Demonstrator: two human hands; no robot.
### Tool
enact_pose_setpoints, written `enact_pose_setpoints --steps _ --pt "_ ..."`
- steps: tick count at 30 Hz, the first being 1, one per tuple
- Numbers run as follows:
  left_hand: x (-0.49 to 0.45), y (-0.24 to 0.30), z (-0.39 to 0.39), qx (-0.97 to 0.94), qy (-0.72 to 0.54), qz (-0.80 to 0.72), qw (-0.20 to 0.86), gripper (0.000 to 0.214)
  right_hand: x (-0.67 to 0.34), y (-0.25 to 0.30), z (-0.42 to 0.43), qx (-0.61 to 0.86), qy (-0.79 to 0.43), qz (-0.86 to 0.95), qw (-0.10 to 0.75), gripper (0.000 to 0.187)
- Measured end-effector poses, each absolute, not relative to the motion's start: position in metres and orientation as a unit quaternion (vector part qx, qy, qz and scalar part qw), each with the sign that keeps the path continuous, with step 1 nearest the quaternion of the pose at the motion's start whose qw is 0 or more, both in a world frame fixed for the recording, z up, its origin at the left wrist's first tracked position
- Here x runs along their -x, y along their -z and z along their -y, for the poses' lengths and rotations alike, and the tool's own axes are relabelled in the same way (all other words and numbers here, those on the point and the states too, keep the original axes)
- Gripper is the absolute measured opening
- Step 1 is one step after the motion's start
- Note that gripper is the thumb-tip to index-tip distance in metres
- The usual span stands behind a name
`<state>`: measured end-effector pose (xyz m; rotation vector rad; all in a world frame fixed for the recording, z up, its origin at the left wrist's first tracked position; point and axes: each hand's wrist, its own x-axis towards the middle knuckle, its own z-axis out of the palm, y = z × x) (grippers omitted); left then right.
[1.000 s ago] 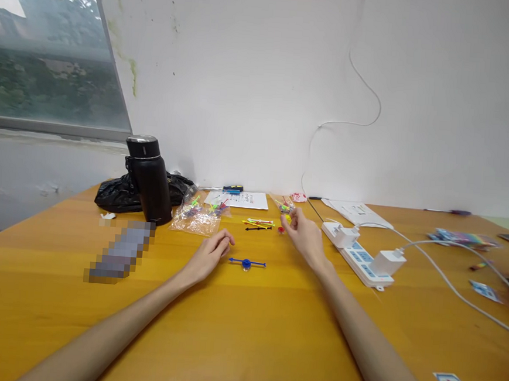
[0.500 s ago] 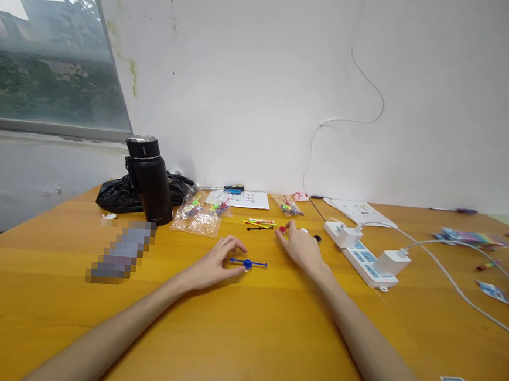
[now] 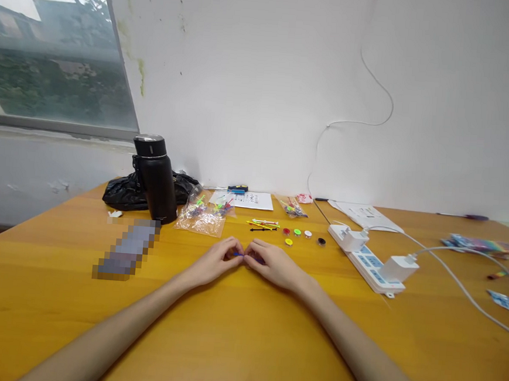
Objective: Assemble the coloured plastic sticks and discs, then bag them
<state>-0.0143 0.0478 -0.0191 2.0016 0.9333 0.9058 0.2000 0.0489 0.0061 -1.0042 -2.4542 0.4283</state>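
My left hand and my right hand meet fingertip to fingertip low over the table. Between them is a blue spinner arrow, both hands closed on it. Only slivers of blue show; the fingers cover its hub. Just beyond lie loose plastic arrows, among them a black one and a yellow one. To their right sit several small round bases, including a red one, a yellow one and a black one.
A black bottle stands at the left by a black bag. Clear plastic bags with coloured parts, a paper sheet and a screwdriver lie behind. On the right is a power strip with trailing white cables.
My right hand has come back from the round bases to join the left at the blue spinner arrow. Both hands have closed on it. The view has shifted slightly.
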Motion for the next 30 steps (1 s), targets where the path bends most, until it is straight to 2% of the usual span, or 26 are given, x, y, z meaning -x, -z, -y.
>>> enact_pose_setpoints --steps 7,13,17,23,30 --pt "0.013 0.016 -0.053 -0.680 -0.431 -0.344 0.483 0.024 -0.199 -0.012 -0.053 0.361 -0.262 0.838 0.315 0.026" --pt "0.005 0.019 -0.049 -0.624 -0.437 -0.282 0.583 0.032 -0.191 -0.012 -0.051 0.321 -0.408 0.764 0.383 0.030" --pt "-0.001 0.018 -0.043 -0.633 -0.437 -0.253 0.587 0.031 -0.189 -0.009 -0.053 0.280 -0.495 0.721 0.396 0.032" --pt "-0.002 0.008 -0.036 -0.652 -0.456 -0.250 0.551 0.025 -0.182 -0.002 -0.055 0.274 -0.554 0.651 0.440 0.032" --pt "-0.001 0.008 -0.036 -0.657 -0.460 -0.259 0.538 0.026 -0.179 -0.002 -0.052 0.283 -0.553 0.640 0.452 0.030"
